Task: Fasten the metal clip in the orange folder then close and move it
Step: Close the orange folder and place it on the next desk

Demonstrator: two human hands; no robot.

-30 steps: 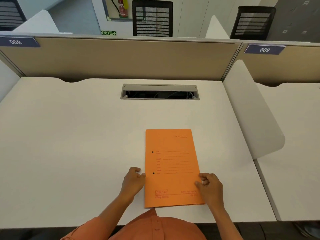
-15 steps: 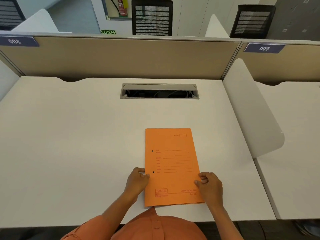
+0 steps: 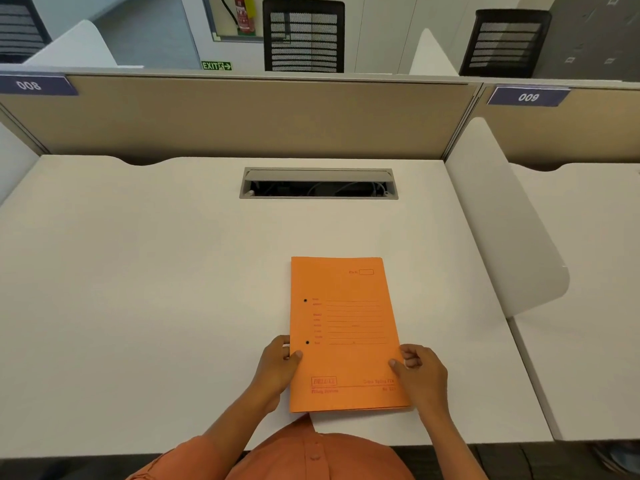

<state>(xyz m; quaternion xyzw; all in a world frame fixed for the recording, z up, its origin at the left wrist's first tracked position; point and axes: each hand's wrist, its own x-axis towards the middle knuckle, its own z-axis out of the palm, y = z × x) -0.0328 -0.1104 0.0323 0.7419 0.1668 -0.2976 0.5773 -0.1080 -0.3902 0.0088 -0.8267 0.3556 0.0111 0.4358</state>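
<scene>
The orange folder [image 3: 346, 327] lies closed and flat on the white desk [image 3: 138, 289], near the front edge, with its printed cover up and two punch holes along its left side. My left hand [image 3: 278, 367] grips the folder's left edge, thumb on top of the cover. My right hand [image 3: 420, 372] pinches the right edge low down, thumb on the cover and fingers curled. The metal clip is hidden inside the folder.
A cable slot [image 3: 318, 183] is cut into the desk behind the folder. A beige partition [image 3: 242, 116] closes the back. A white divider panel [image 3: 502, 230] stands at the right, with a neighbouring desk [image 3: 588, 289] beyond it.
My left hand slid further onto the folder's left edge, its thumb now on the cover. The folder and my right hand stayed almost in place.
</scene>
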